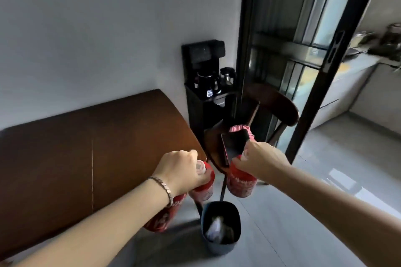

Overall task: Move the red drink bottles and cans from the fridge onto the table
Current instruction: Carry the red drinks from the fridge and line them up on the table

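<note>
- Left hand (pixel 180 171): knuckles up, fingers curled downward, gripping the red bottles (pixel 204 188) by their tops.
- Right hand (pixel 258 160): knuckles up, fingers curled, gripping the single red bottle (pixel 240 182) at its top.
- Both forearms: bare, extended forward, converging toward centre.

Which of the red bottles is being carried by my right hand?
The red bottle under the right hand, nearest the chair; the other two hang from the left hand.

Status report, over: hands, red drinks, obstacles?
Left hand grips two red drink bottles. Right hand grips one red bottle. None on brown wooden table. Dark wooden chair ahead.
</note>
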